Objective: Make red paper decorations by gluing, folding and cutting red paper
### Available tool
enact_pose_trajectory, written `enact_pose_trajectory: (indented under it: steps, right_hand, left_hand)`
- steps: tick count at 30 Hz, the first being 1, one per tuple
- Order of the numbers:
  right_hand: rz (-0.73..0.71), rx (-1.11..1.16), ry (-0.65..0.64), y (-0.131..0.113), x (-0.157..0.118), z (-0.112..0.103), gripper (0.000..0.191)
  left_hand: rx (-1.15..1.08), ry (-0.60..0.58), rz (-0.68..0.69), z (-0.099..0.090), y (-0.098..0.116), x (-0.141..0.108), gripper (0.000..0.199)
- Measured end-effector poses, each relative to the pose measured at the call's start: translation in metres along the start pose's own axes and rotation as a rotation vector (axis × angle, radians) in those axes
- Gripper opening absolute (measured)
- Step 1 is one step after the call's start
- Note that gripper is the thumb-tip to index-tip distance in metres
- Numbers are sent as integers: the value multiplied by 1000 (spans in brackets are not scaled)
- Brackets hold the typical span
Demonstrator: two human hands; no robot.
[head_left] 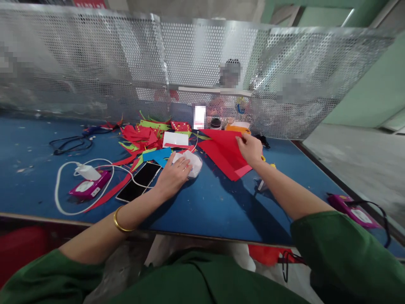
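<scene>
My right hand (249,148) pinches the upper right edge of a red sheet (223,150), which looks like paper or felt. The sheet slants down toward the tabletop, with its lower corner nearest me. Over a crumpled white piece (195,163), paper or thin plastic, lies my left hand (175,174), its fingers stretched out. Left of that hand is a black-screened phone (139,182), and blue scraps (158,156) lie just beyond it. A white card (176,139) sits behind the left fingers.
Red scraps (142,139) and green strips heap at the back left. White cable loops around a purple power strip (90,185); another purple strip (354,210) lies at right. A perforated metal screen (126,63) bounds the blue table (202,211). Beyond it is a person.
</scene>
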State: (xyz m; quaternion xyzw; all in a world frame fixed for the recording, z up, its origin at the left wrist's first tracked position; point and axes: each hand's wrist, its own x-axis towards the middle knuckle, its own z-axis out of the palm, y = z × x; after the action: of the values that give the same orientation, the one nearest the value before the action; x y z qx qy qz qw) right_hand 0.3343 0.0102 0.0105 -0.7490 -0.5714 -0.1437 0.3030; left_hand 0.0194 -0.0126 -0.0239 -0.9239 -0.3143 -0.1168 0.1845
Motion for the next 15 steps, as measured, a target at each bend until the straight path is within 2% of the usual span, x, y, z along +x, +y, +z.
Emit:
enact_pose_trajectory:
  steps: [2, 4, 7, 8, 10, 12, 13, 15]
  right_hand:
    - [-30, 33, 107, -4, -1, -6, 30]
    - [-84, 70, 198, -7, -7, -17, 32]
    - [-218, 127, 293, -12, -35, -46, 30]
    - [-298, 148, 320, -14, -50, -58, 25]
    - [-640, 208, 451, -18, -87, -83, 17]
    - [-881, 245, 403, -23, -128, -105, 24]
    - [-927, 283, 370, -26, -146, -113, 27]
    - [-894, 364, 375, -32, -178, -125, 29]
  left_hand:
    - [-36, 12, -9, 1, -5, 0, 40]
    - [-118, 75, -34, -4, -4, -1, 45]
    - [-243, 321, -122, -23, 8, -5, 63]
    - [-255, 435, -176, -32, 13, -6, 69]
    - [-208, 608, -205, -54, 26, -8, 79]
    - [-178, 715, -135, -75, 38, -11, 87]
    - [-187, 739, -76, -84, 43, -12, 85]
    - [-278, 725, 68, -96, 50, -15, 71]
